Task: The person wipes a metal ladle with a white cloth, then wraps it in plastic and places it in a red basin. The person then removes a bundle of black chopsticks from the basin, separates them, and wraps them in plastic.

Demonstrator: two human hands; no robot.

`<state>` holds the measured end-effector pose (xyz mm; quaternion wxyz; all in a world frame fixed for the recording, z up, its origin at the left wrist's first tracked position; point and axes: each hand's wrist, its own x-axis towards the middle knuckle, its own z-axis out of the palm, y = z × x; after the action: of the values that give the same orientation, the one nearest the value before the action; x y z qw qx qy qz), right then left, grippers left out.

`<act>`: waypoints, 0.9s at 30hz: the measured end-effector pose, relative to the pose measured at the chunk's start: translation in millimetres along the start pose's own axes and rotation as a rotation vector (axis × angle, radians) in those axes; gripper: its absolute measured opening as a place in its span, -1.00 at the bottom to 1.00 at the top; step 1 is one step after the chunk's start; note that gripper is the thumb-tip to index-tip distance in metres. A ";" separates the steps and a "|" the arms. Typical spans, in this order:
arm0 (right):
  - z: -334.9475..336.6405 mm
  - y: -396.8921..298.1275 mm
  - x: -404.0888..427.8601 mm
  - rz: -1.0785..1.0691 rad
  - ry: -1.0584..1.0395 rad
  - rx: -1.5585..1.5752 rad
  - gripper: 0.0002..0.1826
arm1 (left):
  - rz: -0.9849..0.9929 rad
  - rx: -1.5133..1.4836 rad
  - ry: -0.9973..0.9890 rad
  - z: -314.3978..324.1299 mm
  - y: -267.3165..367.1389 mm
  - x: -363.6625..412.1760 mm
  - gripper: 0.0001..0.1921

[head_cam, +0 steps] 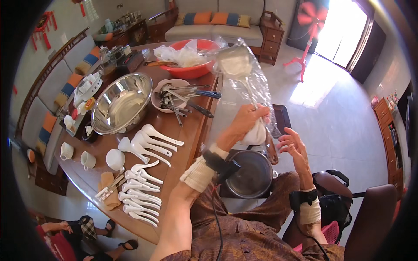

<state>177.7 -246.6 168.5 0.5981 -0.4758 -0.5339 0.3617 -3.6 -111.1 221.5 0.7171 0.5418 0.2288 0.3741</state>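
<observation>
My left hand [249, 120] grips the shaft of a metal wok spatula [235, 62], its broad blade raised and its wooden handle [270, 148] pointing down. Clear plastic film [261, 76] surrounds the blade and hangs along the shaft. A bunched white cloth [255, 134] sits under the same hand, beside the handle. Just to the right, my right hand [295, 148] has its fingers apart, near the handle and film, with nothing in it. Below both hands stands a round dark metal pan [249, 176], partly hidden by my left wrist.
The wooden table [183, 138] holds white spoons [142, 189], a steel basin [120, 102], a pink bowl of utensils [169, 107] and a red basin [196, 70]. A chair [372, 218] stands at right, a red fan [308, 42] farther off. Another person [62, 241] sits lower left.
</observation>
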 end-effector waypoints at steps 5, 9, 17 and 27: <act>23.9 -2.4 9.3 0.158 -0.080 -0.019 -0.52 | 0.074 -0.114 -0.012 -2.3 -8.6 37.7 -0.76; 18.7 -10.9 37.9 0.109 0.060 -0.155 -0.62 | 0.090 0.012 0.096 -5.1 -10.2 53.3 -0.64; 10.9 -24.2 172.1 -0.014 0.050 -0.390 -0.59 | -0.185 -0.277 0.274 -46.5 -124.8 20.6 -0.69; 87.3 9.2 361.3 -0.255 -0.059 -0.901 -0.56 | -0.451 -0.470 0.291 -92.5 -214.8 11.6 -0.69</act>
<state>153.4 112.0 264.1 0.3561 -0.6082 -0.7088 0.0309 -2.3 -74.5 -9.8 0.8464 0.2391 0.3501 0.3223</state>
